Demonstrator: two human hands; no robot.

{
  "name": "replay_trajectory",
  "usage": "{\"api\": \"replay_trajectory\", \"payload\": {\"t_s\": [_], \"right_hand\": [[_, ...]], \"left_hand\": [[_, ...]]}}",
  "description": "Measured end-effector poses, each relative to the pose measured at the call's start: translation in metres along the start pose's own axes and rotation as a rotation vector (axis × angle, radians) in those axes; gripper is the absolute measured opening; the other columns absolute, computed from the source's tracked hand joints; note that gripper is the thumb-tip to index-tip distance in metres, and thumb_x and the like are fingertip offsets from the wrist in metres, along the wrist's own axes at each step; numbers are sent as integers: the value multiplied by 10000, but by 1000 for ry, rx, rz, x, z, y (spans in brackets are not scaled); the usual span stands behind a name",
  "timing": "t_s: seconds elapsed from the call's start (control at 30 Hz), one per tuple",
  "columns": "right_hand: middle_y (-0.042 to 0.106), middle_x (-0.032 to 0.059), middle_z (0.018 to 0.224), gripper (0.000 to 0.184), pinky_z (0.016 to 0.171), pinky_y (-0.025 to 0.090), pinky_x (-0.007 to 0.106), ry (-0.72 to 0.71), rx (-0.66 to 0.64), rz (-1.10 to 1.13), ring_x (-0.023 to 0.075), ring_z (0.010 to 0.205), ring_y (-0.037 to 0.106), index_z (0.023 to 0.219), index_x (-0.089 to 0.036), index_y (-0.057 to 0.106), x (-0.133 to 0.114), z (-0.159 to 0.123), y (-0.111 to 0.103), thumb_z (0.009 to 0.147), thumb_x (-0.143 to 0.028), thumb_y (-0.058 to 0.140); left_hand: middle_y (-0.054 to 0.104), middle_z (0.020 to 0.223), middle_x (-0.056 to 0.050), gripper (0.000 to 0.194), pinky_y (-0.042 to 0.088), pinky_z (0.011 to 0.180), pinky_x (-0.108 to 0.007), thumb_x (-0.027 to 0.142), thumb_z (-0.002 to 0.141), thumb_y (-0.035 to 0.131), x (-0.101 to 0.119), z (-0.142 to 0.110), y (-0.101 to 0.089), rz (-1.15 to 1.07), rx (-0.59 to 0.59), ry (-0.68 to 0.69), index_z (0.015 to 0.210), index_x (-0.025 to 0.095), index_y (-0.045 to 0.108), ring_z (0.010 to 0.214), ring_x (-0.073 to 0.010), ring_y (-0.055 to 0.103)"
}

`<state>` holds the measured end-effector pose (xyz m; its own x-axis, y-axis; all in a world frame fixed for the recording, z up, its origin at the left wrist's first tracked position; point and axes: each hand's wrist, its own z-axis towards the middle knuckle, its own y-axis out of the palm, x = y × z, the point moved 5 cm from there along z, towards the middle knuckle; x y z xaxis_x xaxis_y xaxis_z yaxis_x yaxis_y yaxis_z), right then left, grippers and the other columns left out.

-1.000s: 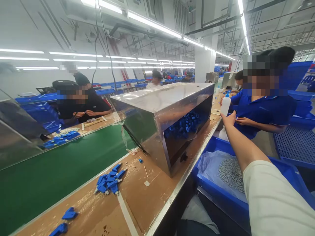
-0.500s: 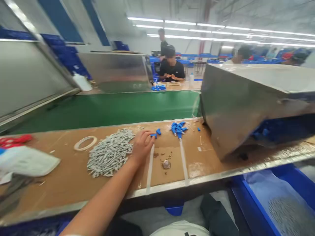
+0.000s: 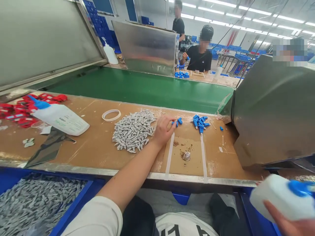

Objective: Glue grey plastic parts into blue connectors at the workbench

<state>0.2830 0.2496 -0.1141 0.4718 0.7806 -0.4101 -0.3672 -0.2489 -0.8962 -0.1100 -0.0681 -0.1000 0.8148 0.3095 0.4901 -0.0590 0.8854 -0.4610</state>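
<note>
We have the white bottle point(image 3: 273, 196) grasped in our right hand point(image 3: 291, 226), lower right of the frame. Near the centre, our left hand point(image 3: 164, 130) is at two blue pieces point(image 3: 179, 121); whether it pinches one, we cannot tell. Grey parts point(image 3: 134, 131) lie heaped just left.

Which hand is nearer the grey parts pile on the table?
Left. The left hand is beside the grey parts pile; the right hand is farther right, holding a white bottle.
</note>
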Motion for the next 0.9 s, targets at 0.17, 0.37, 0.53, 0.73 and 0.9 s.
{"api": "replay_trajectory", "payload": {"t_s": [0.17, 0.37, 0.53, 0.73, 0.9], "right_hand": [[783, 39, 1110, 670, 717, 655, 463, -218, -75, -41, 357, 906, 781, 1425, -428, 499, -57, 14, 24, 816, -629, 691], [749, 9, 1275, 527, 750, 631, 387, -494, -274, -286, 302, 1003, 779, 1357, -386, 581, -119, 62, 41, 859, -535, 669], [747, 34, 1286, 543, 662, 605, 377, -566, -307, -499, 315, 984, 778, 1346, -340, 617, -140, 80, 47, 848, -553, 663], [769, 45, 1183, 506, 607, 540, 325, -658, -302, -601, 277, 898, 776, 1373, -333, 604, -160, 88, 44, 904, -521, 631], [759, 41, 1193, 465, 573, 505, 314, -734, -304, -677, 262, 894, 772, 1365, -286, 590, -169, 90, 39, 924, -430, 631]], "left_hand": [[709, 1049, -55, 140, 472, 953, -391, 282, 1013, 550, 2, -1, -1, -21, -32, 32, 1091, 214, 645, 1020, -222, 626], [702, 1004, -51, 154, 463, 954, -383, 251, 1012, 536, 1, 1, -1, -62, -35, 40, 1112, 204, 642, 996, -221, 625], [697, 985, -58, 155, 468, 942, -383, 252, 1008, 522, -2, 3, 1, -82, -72, 13, 1087, 192, 642, 976, -225, 625], [695, 985, -58, 172, 465, 945, -381, 273, 1021, 519, -5, 3, 4, -117, -60, 29, 1096, 185, 647, 981, -224, 620], [701, 969, -47, 170, 463, 938, -378, 259, 1024, 510, -6, 3, 4, -130, -55, 46, 1100, 196, 649, 967, -221, 621]]}}
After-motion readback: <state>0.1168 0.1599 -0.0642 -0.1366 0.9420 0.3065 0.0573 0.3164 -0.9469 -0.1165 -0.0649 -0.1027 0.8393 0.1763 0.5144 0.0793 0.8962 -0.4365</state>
